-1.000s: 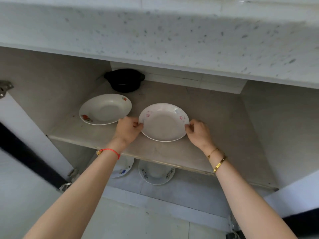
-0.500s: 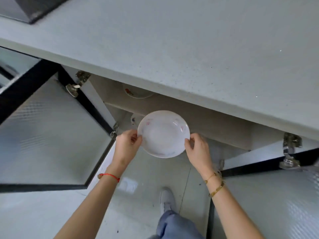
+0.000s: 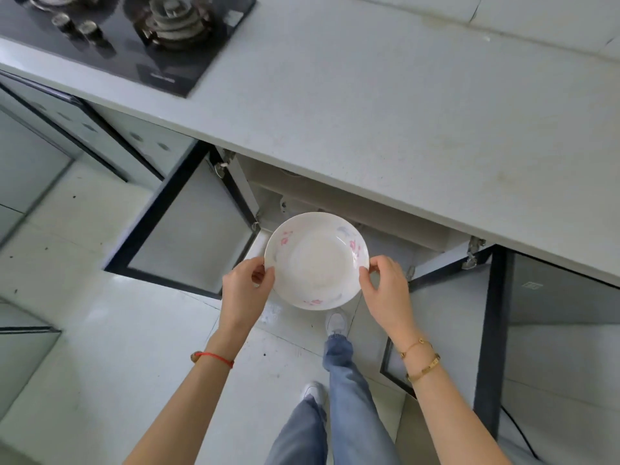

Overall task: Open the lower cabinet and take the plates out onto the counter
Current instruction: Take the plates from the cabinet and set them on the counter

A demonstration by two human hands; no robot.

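Note:
A white plate (image 3: 315,263) with pink and blue flower marks is held level in front of the open lower cabinet (image 3: 385,213), below the counter's front edge. My left hand (image 3: 246,290) pinches its left rim and my right hand (image 3: 385,290) pinches its right rim. The grey speckled counter (image 3: 385,105) runs across the upper part of the view. The cabinet's inside is mostly hidden by the counter overhang, and only a sliver of another dish's rim (image 3: 292,172) shows in its shadow.
Both cabinet doors stand open: the left door (image 3: 188,229) swings out over the floor, the right door (image 3: 446,313) beside my right arm. A black gas hob (image 3: 134,38) sits on the counter's far left. My legs and white shoes (image 3: 335,322) are below the plate.
The plate has come off the cabinet shelf and out in front of the cabinet, held in both hands. My view has risen from inside the cabinet to above the counter.

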